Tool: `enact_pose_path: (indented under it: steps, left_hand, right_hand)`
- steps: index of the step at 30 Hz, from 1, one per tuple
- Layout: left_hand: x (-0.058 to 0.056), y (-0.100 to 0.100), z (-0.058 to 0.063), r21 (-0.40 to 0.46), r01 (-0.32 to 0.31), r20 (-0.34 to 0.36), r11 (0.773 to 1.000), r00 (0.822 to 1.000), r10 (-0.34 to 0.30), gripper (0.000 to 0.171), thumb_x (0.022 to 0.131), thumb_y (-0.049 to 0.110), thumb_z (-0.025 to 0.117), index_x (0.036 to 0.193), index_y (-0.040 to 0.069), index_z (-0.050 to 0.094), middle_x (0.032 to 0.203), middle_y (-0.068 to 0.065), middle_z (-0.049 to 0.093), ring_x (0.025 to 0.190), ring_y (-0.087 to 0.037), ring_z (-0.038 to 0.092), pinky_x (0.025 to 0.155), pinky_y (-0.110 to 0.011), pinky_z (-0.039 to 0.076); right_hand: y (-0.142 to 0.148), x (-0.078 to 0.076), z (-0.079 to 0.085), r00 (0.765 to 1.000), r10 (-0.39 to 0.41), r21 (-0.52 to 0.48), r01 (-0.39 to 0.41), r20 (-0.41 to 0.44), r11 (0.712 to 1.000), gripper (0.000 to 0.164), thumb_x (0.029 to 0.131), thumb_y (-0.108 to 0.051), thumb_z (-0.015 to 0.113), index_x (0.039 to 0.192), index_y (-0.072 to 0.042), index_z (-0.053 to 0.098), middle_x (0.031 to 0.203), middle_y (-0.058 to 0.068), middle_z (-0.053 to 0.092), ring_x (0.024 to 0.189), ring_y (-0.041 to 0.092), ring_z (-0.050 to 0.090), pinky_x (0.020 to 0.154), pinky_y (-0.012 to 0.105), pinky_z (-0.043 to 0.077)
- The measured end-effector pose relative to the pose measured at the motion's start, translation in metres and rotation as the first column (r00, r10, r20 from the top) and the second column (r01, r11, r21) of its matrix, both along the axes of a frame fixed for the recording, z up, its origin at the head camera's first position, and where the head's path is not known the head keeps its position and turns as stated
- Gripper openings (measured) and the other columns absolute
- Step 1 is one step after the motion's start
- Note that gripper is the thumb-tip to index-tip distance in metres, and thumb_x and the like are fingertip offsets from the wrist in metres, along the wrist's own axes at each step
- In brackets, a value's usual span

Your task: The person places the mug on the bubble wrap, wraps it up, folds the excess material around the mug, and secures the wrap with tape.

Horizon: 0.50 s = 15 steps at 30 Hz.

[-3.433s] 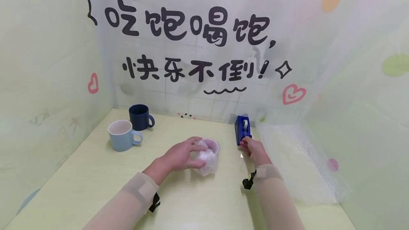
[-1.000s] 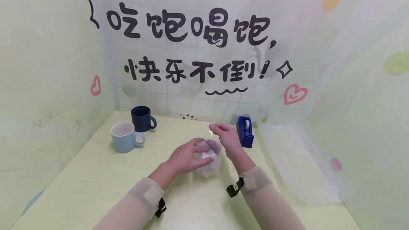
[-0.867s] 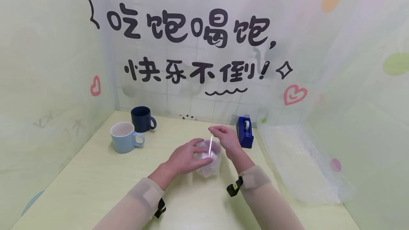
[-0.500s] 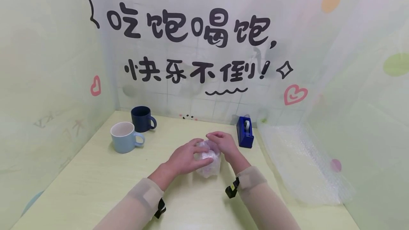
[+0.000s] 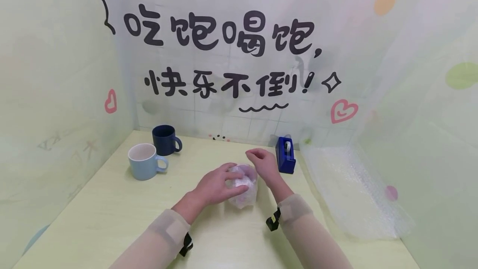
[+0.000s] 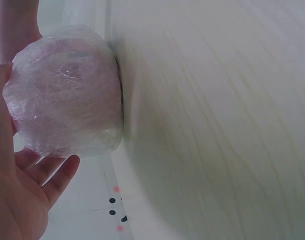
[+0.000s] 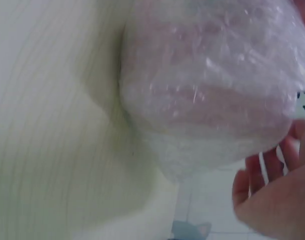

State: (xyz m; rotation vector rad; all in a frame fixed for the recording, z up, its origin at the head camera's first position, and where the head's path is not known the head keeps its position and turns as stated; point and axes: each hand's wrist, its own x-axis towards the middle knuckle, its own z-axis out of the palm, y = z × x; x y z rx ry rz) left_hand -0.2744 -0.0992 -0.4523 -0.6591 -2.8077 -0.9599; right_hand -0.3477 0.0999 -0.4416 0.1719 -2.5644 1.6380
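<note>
A pink cup in bubble wrap point(image 5: 244, 198) stands at the middle of the table, its wrap bunched at the opening. My left hand point(image 5: 214, 185) grips it from the left, thumb near me and fingers spread over the top and far side. Above its far right rim my right hand point(image 5: 266, 168) is raised, thumb and forefinger tips pinched together. The clear tape strip seen earlier in that pinch does not show against the background now. In the right wrist view the wrapped side point(image 7: 207, 85) hides part of my curled right fingers point(image 7: 256, 175).
A light blue mug point(image 5: 142, 165) and a dark navy mug point(image 5: 163, 142) stand at the back left. The blue tape dispenser point(image 5: 285, 161) sits just beyond my right hand. A sheet of bubble wrap point(image 5: 351, 190) lies at the right, by the side wall.
My right hand went from the dispenser to the cup with a strip of clear tape, dipped to the rim, then lifted slightly. My left hand stays on the cup.
</note>
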Motion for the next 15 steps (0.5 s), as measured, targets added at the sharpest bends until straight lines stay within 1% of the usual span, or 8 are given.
enact_pose_path:
  steps: [1,3,4,6,7,10,13,15]
  left_hand:
    - [0.0,0.0001,0.0005,0.0,0.003,0.0,1.0,1.0,-0.003,0.055,0.098,0.058,0.075,0.141,0.023,0.077,0.165,-0.015,0.056,0.144,-0.042,0.061,0.115,-0.062,0.053]
    - [-0.0004,0.0004,0.0008,-0.006,0.005,-0.009,1.0,1.0,-0.005,0.055,0.098,0.058,0.075,0.14,0.022,0.077,0.165,-0.016,0.055,0.145,-0.042,0.06,0.115,-0.062,0.053]
    - [-0.0006,0.0007,0.0009,-0.008,0.004,-0.013,1.0,1.0,-0.004,0.055,0.098,0.058,0.075,0.14,0.022,0.077,0.166,-0.016,0.055,0.146,-0.043,0.06,0.115,-0.062,0.053]
    - [-0.0013,0.0013,0.0005,-0.009,0.002,-0.017,1.0,1.0,-0.003,0.055,0.098,0.058,0.075,0.14,0.021,0.077,0.167,-0.016,0.054,0.147,-0.043,0.059,0.116,-0.061,0.053]
    - [-0.0018,0.0017,0.0002,-0.008,0.002,-0.02,1.0,1.0,-0.002,0.056,0.098,0.058,0.075,0.14,0.021,0.078,0.167,-0.016,0.053,0.148,-0.042,0.059,0.116,-0.061,0.053]
    - [-0.0028,0.0025,-0.0009,-0.013,-0.003,-0.026,1.0,1.0,0.002,0.057,0.098,0.059,0.075,0.14,0.022,0.077,0.168,-0.017,0.053,0.147,-0.043,0.059,0.115,-0.061,0.053]
    - [-0.0032,0.0024,-0.0018,-0.018,-0.005,-0.029,1.0,1.0,0.004,0.058,0.095,0.06,0.077,0.14,0.022,0.078,0.167,-0.017,0.053,0.146,-0.043,0.06,0.113,-0.061,0.054]
    - [-0.0034,0.0021,-0.0023,-0.023,0.001,-0.03,1.0,1.0,-0.002,0.06,0.093,0.06,0.08,0.14,0.023,0.077,0.167,-0.016,0.054,0.145,-0.043,0.062,0.111,-0.061,0.055]
  right_hand:
    - [0.0024,0.0008,0.0001,0.998,0.056,0.034,-0.055,-0.003,0.998,0.026,0.105,-0.029,0.073,0.116,-0.008,0.083,0.117,0.009,0.082,0.11,0.022,0.073,0.096,0.038,0.06]
    - [0.0064,0.0021,-0.0009,0.987,0.159,0.102,-0.159,0.01,0.982,0.03,0.105,-0.035,0.072,0.116,-0.011,0.085,0.117,0.006,0.084,0.108,0.018,0.074,0.094,0.035,0.061]
    - [0.008,0.0029,-0.0018,0.98,0.196,0.131,-0.198,0.025,0.972,0.032,0.105,-0.037,0.071,0.116,-0.011,0.085,0.117,0.006,0.084,0.106,0.016,0.074,0.091,0.033,0.061]
    - [0.0101,0.0046,-0.0038,0.969,0.244,0.161,-0.249,0.051,0.955,0.035,0.106,-0.039,0.069,0.118,-0.011,0.085,0.117,0.006,0.084,0.102,0.015,0.074,0.087,0.031,0.061]
    - [0.0107,0.0051,-0.0051,0.965,0.254,0.164,-0.261,0.063,0.951,0.036,0.106,-0.04,0.068,0.119,-0.01,0.085,0.117,0.007,0.084,0.102,0.014,0.074,0.086,0.03,0.061]
    - [0.0107,0.0062,-0.0076,0.966,0.249,0.159,-0.258,0.072,0.953,0.04,0.108,-0.041,0.065,0.121,-0.009,0.084,0.119,0.009,0.083,0.103,0.015,0.073,0.087,0.03,0.06]
    - [0.0099,0.0062,-0.0089,0.966,0.251,0.19,-0.258,0.062,0.947,0.042,0.11,-0.041,0.062,0.121,-0.007,0.083,0.118,0.01,0.083,0.102,0.016,0.073,0.087,0.03,0.06]
    - [0.0096,0.0064,-0.0093,0.965,0.257,0.217,-0.262,0.053,0.94,0.042,0.111,-0.04,0.06,0.121,-0.005,0.083,0.115,0.011,0.083,0.099,0.015,0.073,0.084,0.029,0.06]
